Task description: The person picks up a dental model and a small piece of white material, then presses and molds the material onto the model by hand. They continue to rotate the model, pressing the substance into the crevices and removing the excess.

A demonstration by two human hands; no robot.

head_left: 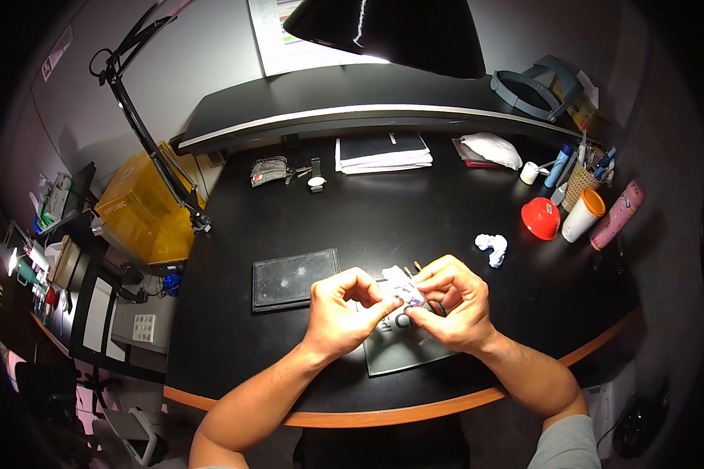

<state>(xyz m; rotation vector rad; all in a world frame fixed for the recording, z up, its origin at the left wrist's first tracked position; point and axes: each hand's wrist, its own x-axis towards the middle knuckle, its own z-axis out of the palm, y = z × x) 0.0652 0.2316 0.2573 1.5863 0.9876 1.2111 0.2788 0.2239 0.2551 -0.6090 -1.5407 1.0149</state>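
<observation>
Between my two hands is a small, lumpy white dental cast (pixel 404 288), gripped from both sides over the desk. My left hand (pixel 343 311) pinches its left edge between thumb and fingertips. On the other side, the thumb and curled fingers of my right hand (pixel 455 306) close on it. Under the hands lies a dark grey mat (pixel 403 352) with large printed letters, partly covered by them. Thin brown-tipped sticks (pixel 416 266) show just behind my right fingers. A second, horseshoe-shaped white cast (pixel 493 248) rests on the desk beyond my right hand.
A black flat slab (pixel 293 279) lies left of my hands. To the right stand a red bowl (pixel 540 218), an orange-lidded cup (pixel 583 215) and a pink bottle (pixel 618 215). Papers (pixel 383 154) and a watch (pixel 316 183) lie farther back. A black lamp shade (pixel 391 35) hangs overhead.
</observation>
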